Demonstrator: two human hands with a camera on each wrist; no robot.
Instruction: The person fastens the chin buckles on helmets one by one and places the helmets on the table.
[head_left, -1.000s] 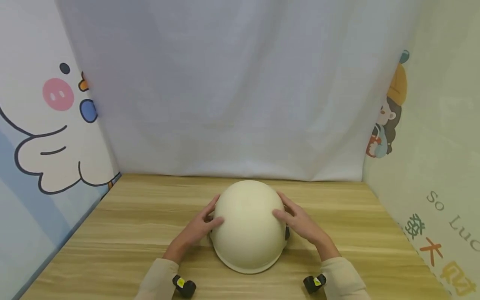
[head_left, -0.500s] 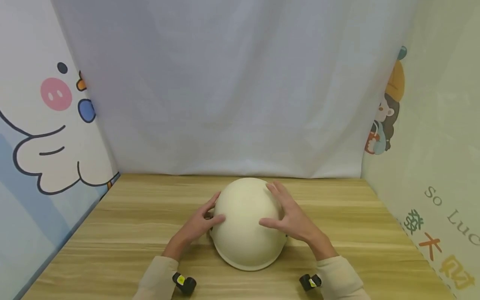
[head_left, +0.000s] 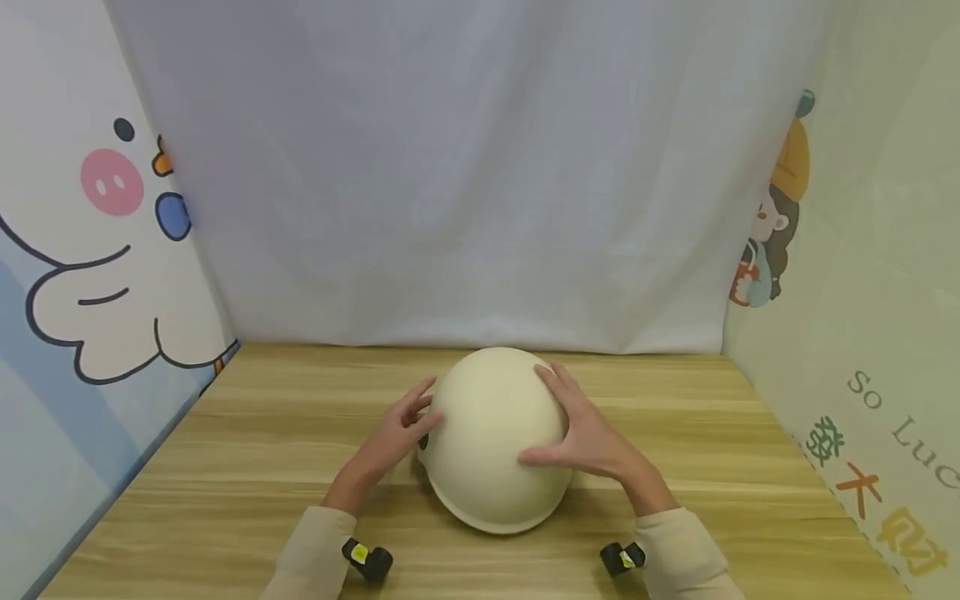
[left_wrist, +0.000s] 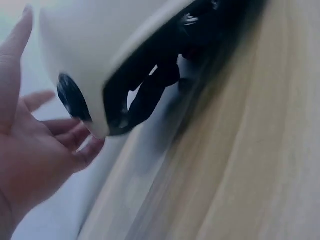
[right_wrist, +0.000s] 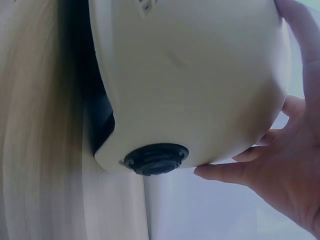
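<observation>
Cream helmet [head_left: 491,458] sits between my two hands, dome up, rim side down low by the wood. My left hand [head_left: 392,435] is at its left flank, fingers apart and loosely bent, thumb tip at the shell. My right hand [head_left: 588,435] is spread wide over the right side, thumb toward the near face, index finger up toward the far top, pinching nothing.

Left wrist view: dark oval fitting [left_wrist: 74,97] just beside my left fingers, black strap [left_wrist: 145,102] hanging under the rim, further from the palm. Right wrist view: round black fitting [right_wrist: 156,160] near one right fingertip, shell curving away from my palm. Can't tell if the rim touches the wood all round.

Wooden table [head_left: 247,467] runs beneath and around both hands. Pale curtain [head_left: 480,183] hangs beyond the helmet, ahead of my fingers. Cartoon panel [head_left: 135,312] stands well off to the left of my left hand, greenish panel [head_left: 862,275] with lettering well off to the right of my right one. Beige sleeves [head_left: 307,554] behind both hands
</observation>
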